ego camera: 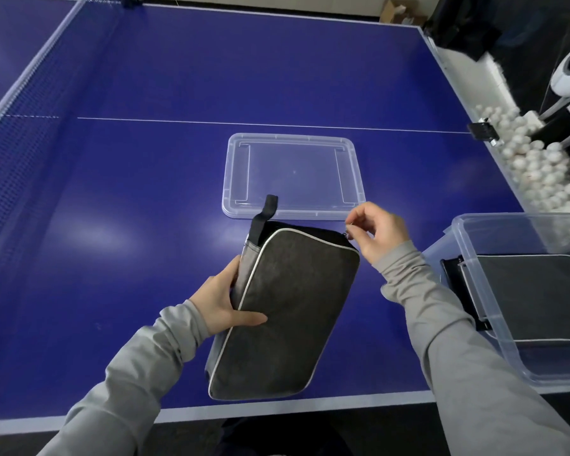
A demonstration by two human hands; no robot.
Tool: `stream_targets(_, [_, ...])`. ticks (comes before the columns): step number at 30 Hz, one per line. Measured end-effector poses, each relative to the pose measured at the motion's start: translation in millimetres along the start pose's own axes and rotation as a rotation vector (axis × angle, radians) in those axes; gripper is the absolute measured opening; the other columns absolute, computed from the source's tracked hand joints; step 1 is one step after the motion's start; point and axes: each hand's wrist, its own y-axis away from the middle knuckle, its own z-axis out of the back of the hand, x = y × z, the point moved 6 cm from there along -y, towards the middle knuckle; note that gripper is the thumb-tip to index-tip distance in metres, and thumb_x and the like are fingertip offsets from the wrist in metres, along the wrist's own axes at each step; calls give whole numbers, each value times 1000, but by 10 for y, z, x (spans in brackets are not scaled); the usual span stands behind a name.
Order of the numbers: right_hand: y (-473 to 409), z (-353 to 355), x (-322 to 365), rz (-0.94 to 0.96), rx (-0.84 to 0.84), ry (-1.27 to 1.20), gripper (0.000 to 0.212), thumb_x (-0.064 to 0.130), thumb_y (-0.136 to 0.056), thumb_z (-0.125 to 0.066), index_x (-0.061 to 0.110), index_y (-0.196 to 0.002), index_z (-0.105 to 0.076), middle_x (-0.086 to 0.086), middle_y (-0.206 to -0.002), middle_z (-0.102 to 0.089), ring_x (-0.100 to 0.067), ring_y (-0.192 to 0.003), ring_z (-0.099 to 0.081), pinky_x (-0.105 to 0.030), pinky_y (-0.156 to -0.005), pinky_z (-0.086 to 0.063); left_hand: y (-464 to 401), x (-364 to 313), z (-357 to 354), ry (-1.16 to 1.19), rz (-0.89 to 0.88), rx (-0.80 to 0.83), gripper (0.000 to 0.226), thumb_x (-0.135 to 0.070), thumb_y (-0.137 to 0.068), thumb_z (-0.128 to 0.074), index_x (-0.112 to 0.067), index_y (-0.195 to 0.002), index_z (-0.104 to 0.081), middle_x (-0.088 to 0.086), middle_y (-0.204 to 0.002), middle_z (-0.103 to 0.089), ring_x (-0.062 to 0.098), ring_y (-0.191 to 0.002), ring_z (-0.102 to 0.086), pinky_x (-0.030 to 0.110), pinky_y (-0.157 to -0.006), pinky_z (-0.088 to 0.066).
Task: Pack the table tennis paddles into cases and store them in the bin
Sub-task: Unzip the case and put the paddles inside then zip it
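Two hands are on one grey case [287, 311], and I use that case as my landmark. It stands tilted on the blue table [112, 225], near the table's front edge. On the left of the case, my left hand [226, 299] grips its long side: the thumb lies flat on the front face and the other fingers curl round behind, where I cannot see them. That arm comes up from the bottom left in a grey sleeve [129, 373]. A black strap [264, 215] sticks up from the case's top left corner. Just behind the case, a clear lid [293, 174] lies flat on the table. At the case's top right corner, my right hand [375, 233] pinches the small zipper pull [348, 229], wrist bent down. Right of the case stands a clear bin [494, 324] with another grey case [537, 297] lying inside.
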Motion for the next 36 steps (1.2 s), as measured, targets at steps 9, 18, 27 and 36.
stream_targets(9, [29,-191,480,193,7,12,5,-7,-77,-61,-2,-78,-62,-1,-70,-60,-21,-62,-58,-12,-61,-43,-284,-173,4,-424,31,145,75,-36,-58,-85,-27,-119,-43,-4,-99,-68,18,-91,-64,35,-86,-51])
stream_targets(18, [94,-297,699,359,74,180,6,-5,-76,-61,-2,-81,-61,-10,-78,-64,-28,-71,-58,-29,-70,-45,-457,-250,-47,-501,40,251,70,-31,-58,-86,-32,-114,-45,-12,-95,-63,13,-89,-60,28,-84,-48])
stream_targets(27, [116,-394,759,431,86,268,10,0,-76,-63,2,-86,-63,-9,-85,-63,-30,-80,-57,-44,-75,-45,-459,-114,39,-273,96,151,69,-30,-55,-88,-35,-110,-47,-13,-97,-65,10,-88,-63,25,-83,-47])
stream_targets(36, [361,-387,-181,-290,-135,-364,56,11,-79,-71,13,-128,-44,-3,-118,-52,-11,-98,-53,-16,-81,-43,-192,213,294,523,136,-151,67,-14,-43,-85,-19,-104,-59,7,-97,-71,27,-90,-68,37,-75,-58])
